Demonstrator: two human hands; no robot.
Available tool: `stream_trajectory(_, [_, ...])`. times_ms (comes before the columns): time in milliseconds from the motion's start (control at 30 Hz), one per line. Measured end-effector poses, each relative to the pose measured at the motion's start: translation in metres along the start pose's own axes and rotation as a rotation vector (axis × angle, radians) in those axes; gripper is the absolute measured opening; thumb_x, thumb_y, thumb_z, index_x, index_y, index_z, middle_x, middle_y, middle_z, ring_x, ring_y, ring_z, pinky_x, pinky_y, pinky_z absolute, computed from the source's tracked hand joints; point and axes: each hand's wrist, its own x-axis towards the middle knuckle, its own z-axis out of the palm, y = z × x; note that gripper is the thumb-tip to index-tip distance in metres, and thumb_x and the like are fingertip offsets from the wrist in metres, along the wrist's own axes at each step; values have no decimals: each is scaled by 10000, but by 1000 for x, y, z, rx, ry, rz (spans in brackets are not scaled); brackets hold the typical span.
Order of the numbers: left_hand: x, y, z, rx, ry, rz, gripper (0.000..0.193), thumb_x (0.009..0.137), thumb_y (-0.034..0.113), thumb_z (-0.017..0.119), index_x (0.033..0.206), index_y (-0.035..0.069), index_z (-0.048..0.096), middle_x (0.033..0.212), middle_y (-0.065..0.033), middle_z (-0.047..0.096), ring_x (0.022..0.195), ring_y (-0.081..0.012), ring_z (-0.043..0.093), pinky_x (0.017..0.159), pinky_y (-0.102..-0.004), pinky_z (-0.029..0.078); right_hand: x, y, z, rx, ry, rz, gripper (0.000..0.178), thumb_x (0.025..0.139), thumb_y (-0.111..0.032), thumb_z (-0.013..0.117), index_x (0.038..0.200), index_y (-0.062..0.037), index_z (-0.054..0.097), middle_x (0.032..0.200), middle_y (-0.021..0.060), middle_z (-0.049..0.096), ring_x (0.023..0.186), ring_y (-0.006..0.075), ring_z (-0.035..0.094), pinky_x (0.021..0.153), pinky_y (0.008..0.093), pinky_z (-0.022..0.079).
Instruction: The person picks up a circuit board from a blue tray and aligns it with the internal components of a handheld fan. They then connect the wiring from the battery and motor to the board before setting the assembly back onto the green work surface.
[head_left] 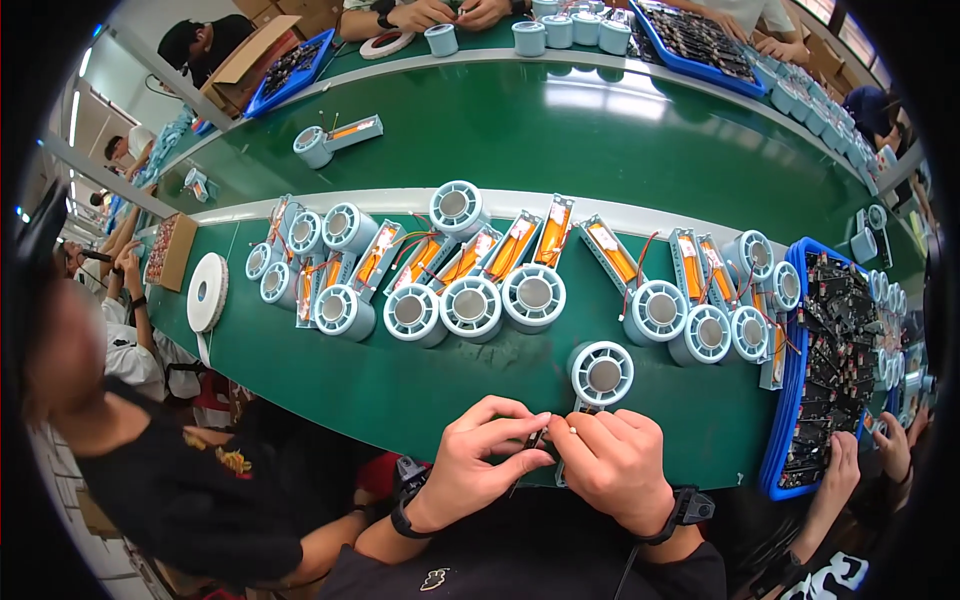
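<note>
The left hand (490, 455) was pinched nearly closed on a small dark part (535, 438); the right hand (615, 465) was curled closed beside it, its hold partly hidden. A pale-blue fan-like unit (603, 374) sat just beyond, toward the tabletop's (300, 375) near edge. Stacked blue trays (781, 425) by the right edge held black circuit boards (830, 350). A cardboard box (181, 252) by the left edge contained small parts.

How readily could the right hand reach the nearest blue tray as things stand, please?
Probably yes: only green tabletop shows between the right hand and the blue tray, though that hand looks busy.
</note>
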Motion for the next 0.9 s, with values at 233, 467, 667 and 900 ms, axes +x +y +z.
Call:
stream_trajectory(233, [2,-2,-4,-73,-17,-62,361,856,-122,733,1209,-59,695,1213,-114,579,1035,-157,685,860,-252,628,2,-6,-4,-53,-45,9,206,715,-71,697,920,-64,708,792,-3,648,567,140,560,514,305,398])
stream_trajectory(467, [6,16,-3,70,-48,-50,305,906,-59,718,1210,-42,708,1167,-96,603,999,-124,677,794,-227,602,-2,-9,-4,-65,-55,22,194,721,-83,707,915,-68,706,784,-5,646,572,143,566,513,305,399])
stream_trajectory(667, [6,10,-3,1,-81,-131,291,916,-51,712,1208,-47,702,1159,-105,604,974,-124,677,794,-225,593,0,-2,-3,5,-20,-12,145,735,-83,714,878,-70,691,771,-11,635,577,136,566,510,300,396])
stream_trajectory(900, [10,2,-1,13,-98,-26,265,904,-83,709,1167,-68,685,1168,-111,587,976,-131,680,816,-231,594,0,6,1,98,19,18,118,762,-94,746,833,-73,654,748,-9,618,576,141,572,506,291,413])
